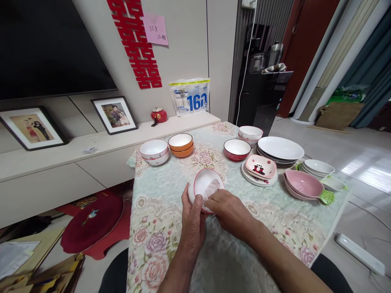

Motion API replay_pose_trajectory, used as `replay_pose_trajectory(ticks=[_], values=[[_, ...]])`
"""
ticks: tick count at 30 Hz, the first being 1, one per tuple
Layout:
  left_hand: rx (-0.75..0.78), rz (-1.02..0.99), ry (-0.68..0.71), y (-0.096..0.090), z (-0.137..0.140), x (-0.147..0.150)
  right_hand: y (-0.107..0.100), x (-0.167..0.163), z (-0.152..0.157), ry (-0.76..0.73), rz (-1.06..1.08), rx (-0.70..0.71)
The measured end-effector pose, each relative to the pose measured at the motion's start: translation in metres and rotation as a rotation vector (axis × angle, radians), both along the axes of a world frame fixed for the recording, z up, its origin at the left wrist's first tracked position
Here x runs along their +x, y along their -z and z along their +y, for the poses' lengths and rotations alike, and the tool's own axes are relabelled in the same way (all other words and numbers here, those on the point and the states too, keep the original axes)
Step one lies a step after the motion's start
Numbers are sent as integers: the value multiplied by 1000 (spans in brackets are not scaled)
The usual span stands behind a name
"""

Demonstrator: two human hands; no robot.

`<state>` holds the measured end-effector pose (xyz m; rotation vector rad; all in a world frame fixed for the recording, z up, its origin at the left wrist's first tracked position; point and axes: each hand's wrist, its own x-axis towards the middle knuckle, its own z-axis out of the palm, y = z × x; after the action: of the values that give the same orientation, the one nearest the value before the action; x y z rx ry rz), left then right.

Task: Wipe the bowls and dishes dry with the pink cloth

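My left hand point(192, 209) grips a white bowl with a red rim point(200, 181), thumb over the near edge, the bowl tilted with its inside toward me. Inside it, my right hand point(224, 207) presses a crumpled white tissue or cloth point(213, 187) against the wall, fingers closed round it. Beyond the bowl stand two stacked orange bowls point(181, 146) and, to their left, stacked white bowls with red rims point(154, 152). Right of centre is a red bowl with a white inside point(237, 149).
On the right are a square cat dish point(260, 167) on plates, large white plates point(281, 148), pink bowls point(304, 184), small white dishes point(319, 167) and another white bowl point(250, 133). A floral cloth point(155, 248) covers the table. Behind, a ledge holds frames, a red pot point(159, 115) and a plastic pack point(191, 97).
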<state>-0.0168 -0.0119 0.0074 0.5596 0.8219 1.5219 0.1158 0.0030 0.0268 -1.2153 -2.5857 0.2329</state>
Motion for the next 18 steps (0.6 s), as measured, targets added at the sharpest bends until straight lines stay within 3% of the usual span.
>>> replay_pose_trajectory(ticks=[6,8,13,18], values=[[14,7,6,-3,-4,3,-5,-19,-12,136,326,-124],[15,9,5,-3,-5,2,-6,-24,-13,121,363,-132],[25,-22,0,0,-4,-4,-6,-13,-6,-86,166,-93],[17,-34,3,2,-1,-4,-1,2,2,-43,18,50]])
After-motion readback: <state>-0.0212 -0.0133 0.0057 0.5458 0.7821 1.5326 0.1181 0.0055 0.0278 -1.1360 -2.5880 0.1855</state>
